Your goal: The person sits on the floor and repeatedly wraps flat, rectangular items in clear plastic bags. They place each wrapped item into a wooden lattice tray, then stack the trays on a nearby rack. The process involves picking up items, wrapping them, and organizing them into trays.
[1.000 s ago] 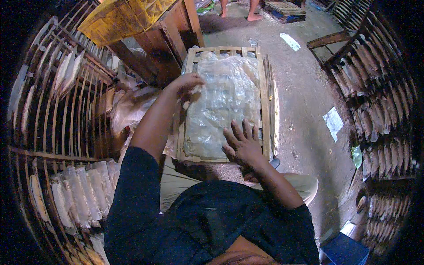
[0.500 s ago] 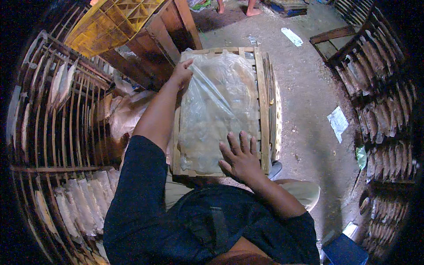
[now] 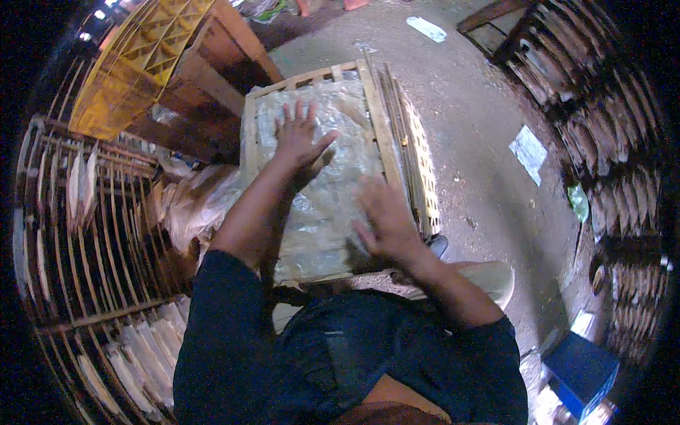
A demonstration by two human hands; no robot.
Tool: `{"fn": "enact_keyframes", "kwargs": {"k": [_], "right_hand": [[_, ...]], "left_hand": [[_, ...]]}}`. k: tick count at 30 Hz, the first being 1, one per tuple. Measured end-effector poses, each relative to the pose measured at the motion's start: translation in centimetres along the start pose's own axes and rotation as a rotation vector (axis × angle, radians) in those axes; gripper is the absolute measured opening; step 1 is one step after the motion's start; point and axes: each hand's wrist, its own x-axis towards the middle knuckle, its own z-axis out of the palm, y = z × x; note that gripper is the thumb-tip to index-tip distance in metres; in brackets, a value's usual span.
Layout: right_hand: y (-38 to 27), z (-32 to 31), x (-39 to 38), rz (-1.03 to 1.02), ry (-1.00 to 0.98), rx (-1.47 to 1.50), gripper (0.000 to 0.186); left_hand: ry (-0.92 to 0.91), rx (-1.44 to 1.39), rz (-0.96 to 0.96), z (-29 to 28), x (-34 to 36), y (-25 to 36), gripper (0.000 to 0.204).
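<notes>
A crinkled clear plastic sheet [image 3: 312, 241] covers a wooden slatted tray [image 3: 382, 156], with more frames stacked along its right side [image 3: 416, 163]. My left hand [image 3: 301, 142] rests on the upper left part of the sheet, fingers spread. My right hand [image 3: 382, 216] is over the lower right of the sheet, blurred by motion, with fingers apart; whether it touches the plastic I cannot tell. What lies under the sheet is too hazy to make out.
Ahead-left stand a yellow plastic crate [image 3: 131, 74] and wooden boards [image 3: 219, 99]. Slatted racks [image 3: 92, 234] flank me left and right [image 3: 602, 134]. Loose plastic lies beside the tray [image 3: 191, 198]. A blue crate [image 3: 577, 368] sits lower right. Another person's bare feet [image 3: 354, 4] show at top.
My left hand has moved from gripping near the sheet's left edge onto its surface, fingers spreading. My right hand is moving and blurred. The view has turned slightly, shifting the tray leftward.
</notes>
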Motion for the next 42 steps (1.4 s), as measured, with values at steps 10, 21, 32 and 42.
{"fn": "enact_keyframes", "kwargs": {"k": [10, 21, 32, 42], "right_hand": [[18.6, 1.6, -11.6, 0.780, -0.484, 0.525, 0.093], [16.6, -2.7, -11.1, 1.328, -0.226, -0.216, 0.053], [9.6, -16.3, -9.0, 0.986, 0.308, -0.433, 0.052], [-8.3, -22.9, -3.3, 0.442, 0.735, 0.779, 0.059]], "left_hand": [[-0.296, -0.081, -0.081, -8.0, -17.5, 8.5, 0.089], [-0.201, -0.143, -0.073, -5.5, -20.4, 8.8, 0.092], [0.119, -0.363, -0.126, -5.6, -20.4, 7.3, 0.104], [0.185, -1.807, -0.284, -14.1, -18.5, 4.6, 0.081]]}}
